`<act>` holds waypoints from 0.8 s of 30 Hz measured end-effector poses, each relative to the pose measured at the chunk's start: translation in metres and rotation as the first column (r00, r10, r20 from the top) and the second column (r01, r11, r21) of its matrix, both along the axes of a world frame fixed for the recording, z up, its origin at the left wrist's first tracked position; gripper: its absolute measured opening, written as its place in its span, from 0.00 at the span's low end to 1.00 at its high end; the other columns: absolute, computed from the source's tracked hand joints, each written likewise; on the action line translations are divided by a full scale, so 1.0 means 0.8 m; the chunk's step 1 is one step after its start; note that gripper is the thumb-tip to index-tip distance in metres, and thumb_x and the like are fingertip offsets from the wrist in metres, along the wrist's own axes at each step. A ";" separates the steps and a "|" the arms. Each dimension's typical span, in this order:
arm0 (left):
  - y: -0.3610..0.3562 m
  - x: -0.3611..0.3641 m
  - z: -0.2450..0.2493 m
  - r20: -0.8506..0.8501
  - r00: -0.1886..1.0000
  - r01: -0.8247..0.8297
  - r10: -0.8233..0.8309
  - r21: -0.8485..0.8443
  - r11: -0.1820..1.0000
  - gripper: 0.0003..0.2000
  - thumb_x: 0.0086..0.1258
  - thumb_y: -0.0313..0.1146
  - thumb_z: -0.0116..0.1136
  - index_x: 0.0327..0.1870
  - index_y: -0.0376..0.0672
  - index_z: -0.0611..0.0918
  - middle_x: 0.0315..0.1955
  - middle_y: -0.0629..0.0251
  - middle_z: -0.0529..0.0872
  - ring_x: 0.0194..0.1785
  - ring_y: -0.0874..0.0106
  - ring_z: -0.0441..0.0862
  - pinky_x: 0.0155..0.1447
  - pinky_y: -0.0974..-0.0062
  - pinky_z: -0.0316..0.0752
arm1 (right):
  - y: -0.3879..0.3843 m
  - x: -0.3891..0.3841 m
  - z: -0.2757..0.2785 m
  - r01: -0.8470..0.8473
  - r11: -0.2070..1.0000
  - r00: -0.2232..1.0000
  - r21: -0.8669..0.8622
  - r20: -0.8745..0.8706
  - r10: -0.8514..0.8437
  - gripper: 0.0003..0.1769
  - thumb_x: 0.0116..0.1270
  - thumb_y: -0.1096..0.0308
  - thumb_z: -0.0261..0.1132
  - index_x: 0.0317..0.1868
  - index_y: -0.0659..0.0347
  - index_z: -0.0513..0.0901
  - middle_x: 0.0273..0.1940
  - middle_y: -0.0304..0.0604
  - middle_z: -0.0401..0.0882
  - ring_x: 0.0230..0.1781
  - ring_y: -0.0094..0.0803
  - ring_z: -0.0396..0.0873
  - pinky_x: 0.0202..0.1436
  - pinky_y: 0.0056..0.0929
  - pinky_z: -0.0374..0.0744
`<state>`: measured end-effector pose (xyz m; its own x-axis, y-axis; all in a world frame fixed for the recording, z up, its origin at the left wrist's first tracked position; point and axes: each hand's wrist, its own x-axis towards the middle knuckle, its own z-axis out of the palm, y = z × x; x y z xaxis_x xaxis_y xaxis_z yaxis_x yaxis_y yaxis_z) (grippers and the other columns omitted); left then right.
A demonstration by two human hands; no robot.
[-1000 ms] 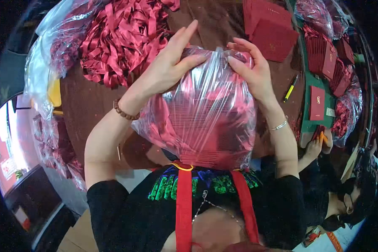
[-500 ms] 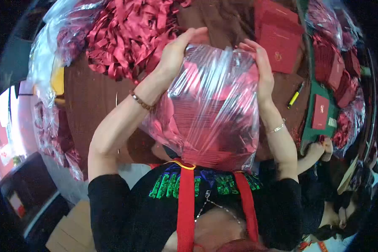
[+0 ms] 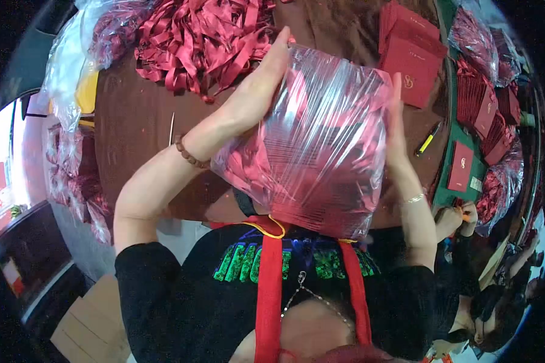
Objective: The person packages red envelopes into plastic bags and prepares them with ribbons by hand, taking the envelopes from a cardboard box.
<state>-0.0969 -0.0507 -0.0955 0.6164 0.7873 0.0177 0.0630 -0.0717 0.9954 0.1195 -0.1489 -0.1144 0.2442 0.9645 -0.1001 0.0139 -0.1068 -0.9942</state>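
Observation:
A bundle of red folded pieces wrapped in clear plastic (image 3: 327,145) is clasped between my two hands, in front of my chest. My left hand (image 3: 263,91) lies along its upper left side, the fingertips at the top corner. Against the right side presses my right hand (image 3: 395,130), its fingers pointing up and partly hidden by the plastic. Red ribbons show through the wrap at the lower left and right. Beyond my left hand, a heap of loose red ribbons (image 3: 194,45) lies on the brown table (image 3: 130,133).
Red folders (image 3: 413,60) are stacked at the back right, with a yellow marker (image 3: 429,140) nearer. A thin metal tool (image 3: 172,129) lies left. More plastic-wrapped bundles (image 3: 478,45) line the right side. A co-worker's hands (image 3: 457,218) are at the lower right.
The bundle has tilted and moved slightly right and up, with both hands on it. The co-worker's hands have shifted slightly, and something orange now shows at them.

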 end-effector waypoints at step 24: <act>0.000 0.021 -0.009 0.048 0.976 -0.216 0.211 0.125 0.968 0.31 0.73 0.53 0.27 0.69 0.40 0.50 0.68 0.59 0.52 0.70 0.69 0.49 0.71 0.75 0.42 | 0.016 0.039 -0.068 -0.474 0.717 0.752 0.510 0.659 0.029 0.41 0.69 0.43 0.40 0.69 0.61 0.35 0.71 0.51 0.29 0.72 0.39 0.32 0.71 0.34 0.39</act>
<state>-0.0804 -0.0511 -0.1025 0.4313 0.8903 0.1460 0.0569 -0.1883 0.9805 0.1505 -0.1357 -0.1691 -0.2280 0.7687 0.5976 0.5166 0.6157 -0.5950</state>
